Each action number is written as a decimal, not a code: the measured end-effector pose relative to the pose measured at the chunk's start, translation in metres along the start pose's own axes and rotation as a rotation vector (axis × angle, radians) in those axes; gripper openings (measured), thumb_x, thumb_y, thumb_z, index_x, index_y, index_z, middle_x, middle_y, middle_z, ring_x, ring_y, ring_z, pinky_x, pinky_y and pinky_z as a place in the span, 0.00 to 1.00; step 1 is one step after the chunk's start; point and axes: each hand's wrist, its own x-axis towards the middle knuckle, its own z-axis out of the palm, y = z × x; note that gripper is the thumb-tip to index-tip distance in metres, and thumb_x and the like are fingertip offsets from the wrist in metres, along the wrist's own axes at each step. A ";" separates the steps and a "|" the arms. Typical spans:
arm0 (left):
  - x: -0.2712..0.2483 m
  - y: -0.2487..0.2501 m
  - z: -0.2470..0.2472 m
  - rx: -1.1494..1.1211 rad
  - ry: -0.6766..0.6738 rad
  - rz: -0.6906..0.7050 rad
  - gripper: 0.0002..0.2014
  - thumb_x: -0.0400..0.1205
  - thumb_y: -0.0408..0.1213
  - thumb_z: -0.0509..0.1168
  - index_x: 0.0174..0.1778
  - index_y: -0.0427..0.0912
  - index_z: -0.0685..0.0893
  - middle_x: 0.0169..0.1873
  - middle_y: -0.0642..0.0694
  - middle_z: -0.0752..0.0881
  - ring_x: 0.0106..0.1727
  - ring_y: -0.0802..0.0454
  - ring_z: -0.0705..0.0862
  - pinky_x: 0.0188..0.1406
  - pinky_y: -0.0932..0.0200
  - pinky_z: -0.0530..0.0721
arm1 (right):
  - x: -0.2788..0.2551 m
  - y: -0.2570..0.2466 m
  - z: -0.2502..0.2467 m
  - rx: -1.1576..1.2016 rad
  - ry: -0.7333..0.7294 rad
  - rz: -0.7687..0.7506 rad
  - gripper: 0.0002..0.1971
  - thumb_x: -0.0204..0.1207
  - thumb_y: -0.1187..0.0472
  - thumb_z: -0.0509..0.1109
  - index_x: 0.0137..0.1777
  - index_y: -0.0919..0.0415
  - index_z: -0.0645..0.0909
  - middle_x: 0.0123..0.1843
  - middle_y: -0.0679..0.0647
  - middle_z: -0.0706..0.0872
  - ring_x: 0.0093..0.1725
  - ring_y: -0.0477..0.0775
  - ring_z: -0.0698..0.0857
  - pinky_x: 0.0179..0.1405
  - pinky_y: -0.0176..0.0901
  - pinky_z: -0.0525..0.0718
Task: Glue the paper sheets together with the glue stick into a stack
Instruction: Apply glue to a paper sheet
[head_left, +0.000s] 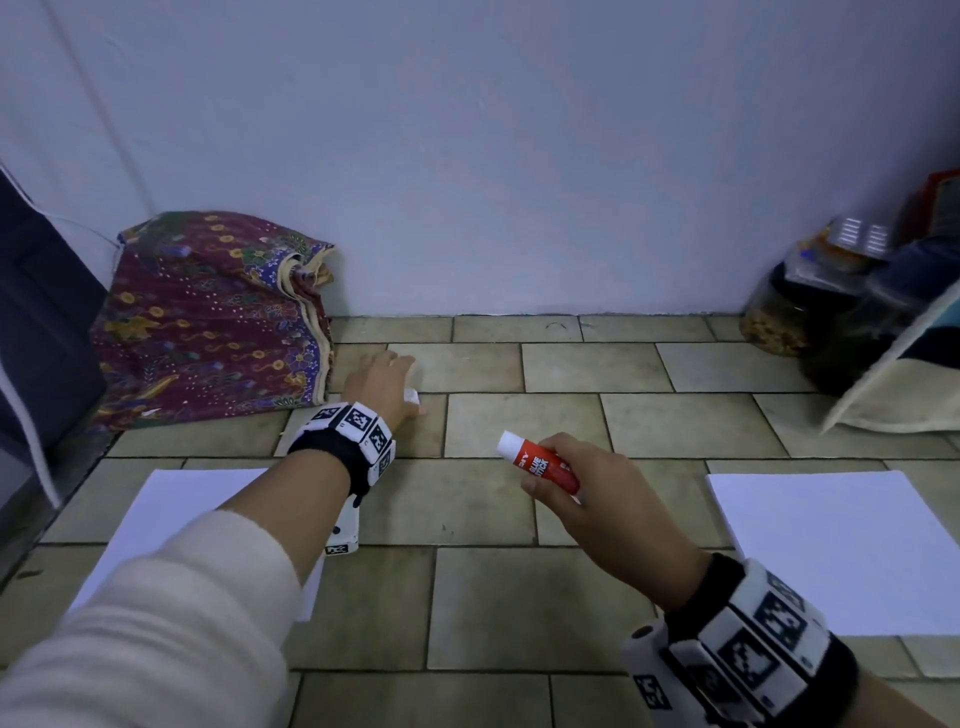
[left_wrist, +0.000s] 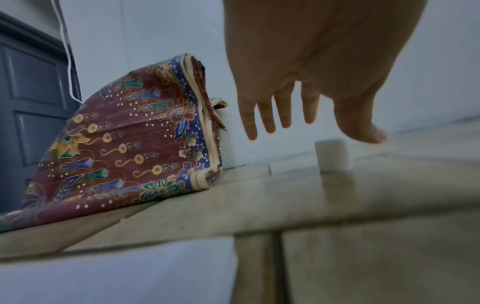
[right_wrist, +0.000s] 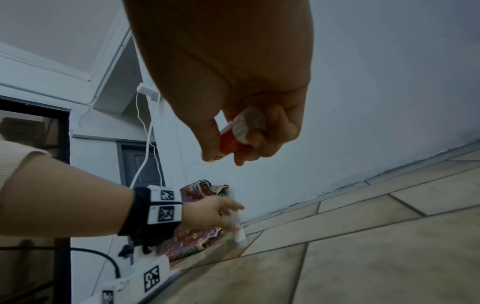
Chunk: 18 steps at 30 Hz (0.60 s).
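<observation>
My right hand (head_left: 587, 499) grips a red glue stick (head_left: 543, 462) above the tiled floor, its bare white tip pointing up and to the left. In the right wrist view the thumb and fingers of that hand (right_wrist: 223, 160) wrap the stick (right_wrist: 233, 137). My left hand (head_left: 384, 376) reaches forward with straight, spread fingers and holds nothing. The white cap (head_left: 412, 395) stands upright on a tile just below its thumb (left_wrist: 363, 131), as the cap (left_wrist: 332, 155) shows in the left wrist view. One white paper sheet (head_left: 171, 519) lies under my left forearm. Another paper sheet (head_left: 841, 551) lies at the right.
A folded patterned cloth (head_left: 208, 322) leans against the wall at the left, close to my left hand. A dark door (head_left: 36, 332) stands at the far left. Jars and a cushion (head_left: 883, 374) crowd the right corner. Tiled floor (head_left: 519, 597) lies between the two sheets.
</observation>
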 end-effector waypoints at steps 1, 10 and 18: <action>-0.004 0.001 -0.005 -0.036 0.096 0.048 0.27 0.81 0.44 0.68 0.77 0.43 0.72 0.74 0.42 0.72 0.75 0.43 0.68 0.69 0.49 0.70 | 0.002 0.003 0.001 0.002 -0.002 0.027 0.12 0.80 0.45 0.65 0.57 0.50 0.76 0.41 0.44 0.79 0.36 0.42 0.76 0.33 0.33 0.69; -0.082 0.067 -0.045 -1.294 -0.130 -0.052 0.30 0.79 0.64 0.54 0.48 0.39 0.86 0.42 0.46 0.89 0.39 0.53 0.84 0.37 0.61 0.81 | 0.016 -0.011 0.019 0.198 0.136 0.008 0.08 0.83 0.62 0.62 0.59 0.65 0.73 0.51 0.51 0.70 0.39 0.40 0.71 0.40 0.26 0.71; -0.119 0.079 -0.039 -1.550 -0.155 0.079 0.01 0.77 0.28 0.71 0.42 0.34 0.86 0.32 0.48 0.89 0.35 0.58 0.87 0.34 0.67 0.84 | 0.002 -0.015 0.026 0.394 0.156 -0.010 0.20 0.78 0.68 0.70 0.64 0.56 0.67 0.55 0.47 0.72 0.44 0.40 0.77 0.42 0.25 0.76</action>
